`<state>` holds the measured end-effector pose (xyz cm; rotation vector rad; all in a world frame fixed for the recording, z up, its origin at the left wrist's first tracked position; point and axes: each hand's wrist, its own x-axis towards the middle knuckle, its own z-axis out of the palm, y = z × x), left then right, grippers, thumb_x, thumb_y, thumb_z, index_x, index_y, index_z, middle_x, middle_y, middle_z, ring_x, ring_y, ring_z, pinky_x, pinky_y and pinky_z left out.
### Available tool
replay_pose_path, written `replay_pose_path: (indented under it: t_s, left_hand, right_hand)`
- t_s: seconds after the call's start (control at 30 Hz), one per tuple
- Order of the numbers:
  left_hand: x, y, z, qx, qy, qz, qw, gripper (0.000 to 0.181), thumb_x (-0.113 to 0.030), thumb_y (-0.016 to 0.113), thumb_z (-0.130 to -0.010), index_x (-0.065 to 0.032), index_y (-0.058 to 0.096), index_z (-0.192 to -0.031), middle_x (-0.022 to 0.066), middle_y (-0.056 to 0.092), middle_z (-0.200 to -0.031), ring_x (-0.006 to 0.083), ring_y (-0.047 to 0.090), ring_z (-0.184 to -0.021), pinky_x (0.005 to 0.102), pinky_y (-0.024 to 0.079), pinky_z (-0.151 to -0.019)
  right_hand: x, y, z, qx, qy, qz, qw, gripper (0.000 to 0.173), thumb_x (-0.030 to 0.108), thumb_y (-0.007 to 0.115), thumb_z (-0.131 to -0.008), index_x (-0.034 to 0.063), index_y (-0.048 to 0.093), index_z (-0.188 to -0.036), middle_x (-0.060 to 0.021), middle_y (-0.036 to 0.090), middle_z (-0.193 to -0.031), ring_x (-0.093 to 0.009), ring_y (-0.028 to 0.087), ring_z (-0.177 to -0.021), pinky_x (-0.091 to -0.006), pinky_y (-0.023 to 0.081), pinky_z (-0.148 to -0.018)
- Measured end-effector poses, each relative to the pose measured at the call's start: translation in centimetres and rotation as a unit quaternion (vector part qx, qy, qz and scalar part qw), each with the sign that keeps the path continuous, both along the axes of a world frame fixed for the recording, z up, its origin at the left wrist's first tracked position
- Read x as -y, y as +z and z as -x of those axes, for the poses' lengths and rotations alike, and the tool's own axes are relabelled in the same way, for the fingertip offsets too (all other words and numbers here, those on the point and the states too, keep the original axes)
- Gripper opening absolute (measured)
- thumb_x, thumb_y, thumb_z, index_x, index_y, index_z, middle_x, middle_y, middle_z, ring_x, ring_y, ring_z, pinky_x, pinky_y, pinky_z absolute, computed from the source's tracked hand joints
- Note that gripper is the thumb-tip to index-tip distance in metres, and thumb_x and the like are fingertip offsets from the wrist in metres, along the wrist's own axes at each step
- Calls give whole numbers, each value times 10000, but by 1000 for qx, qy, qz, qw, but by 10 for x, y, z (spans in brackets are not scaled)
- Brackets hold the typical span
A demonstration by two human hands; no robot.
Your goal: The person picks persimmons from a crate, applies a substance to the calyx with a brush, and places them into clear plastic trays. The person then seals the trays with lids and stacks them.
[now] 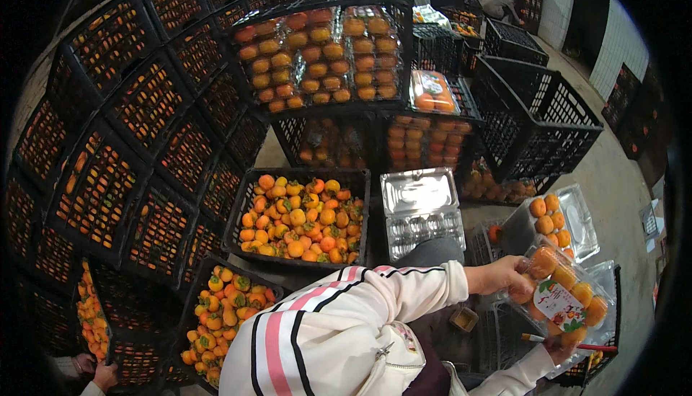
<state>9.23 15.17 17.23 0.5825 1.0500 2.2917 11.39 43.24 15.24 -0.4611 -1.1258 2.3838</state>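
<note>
My left hand [503,278] grips the near-left end of a clear plastic clamshell box [593,310] full of orange persimmons, with a printed paper label on top. Beneath the box's lower edge, my right hand [561,348] supports it and also holds a small brush [599,348] with a red handle and pale bristles. Part of the right hand is hidden by the box. Just beyond, an open clamshell [579,223] holds more persimmons [547,215] on top of a stack of trays. An empty open clamshell [420,201] lies in front of me.
Crates of loose persimmons [303,223] [227,315] stand at left, beside a tall wall of filled black crates [148,104]. Crates of packed boxes [324,61] rise ahead, near an empty black crate [532,115]. Another person's hands [102,375] touch a crate lower left.
</note>
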Motion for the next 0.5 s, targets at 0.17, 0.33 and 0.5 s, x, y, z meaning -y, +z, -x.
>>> replay_pose_path:
  t_s: [0.17,0.33,0.5]
  left_hand:
    - [47,4,-11,41,-6,44,998,469,-126,661,-701,-17,513,-1133,46,572,-1017,132,546,-902,255,442,-759]
    - [98,0,-15,71,9,-49,996,573,-167,661,-742,-21,409,-1235,68,498,-1130,171,515,-1010,302,442,-877]
    - [151,-5,-21,81,15,2,997,558,-141,646,-743,-28,418,-1239,76,501,-1114,161,528,-994,301,471,-841]
  right_hand:
    - [47,9,14,-3,54,11,998,428,309,616,-769,55,543,-1106,-77,603,-1049,-211,594,-895,-295,494,-673]
    - [94,13,25,9,108,12,994,410,287,610,-779,52,539,-1108,-75,606,-1039,-202,598,-887,-294,499,-688]
    - [125,20,33,27,145,0,989,393,265,603,-790,49,534,-1111,-73,609,-1029,-194,602,-878,-293,503,-703]
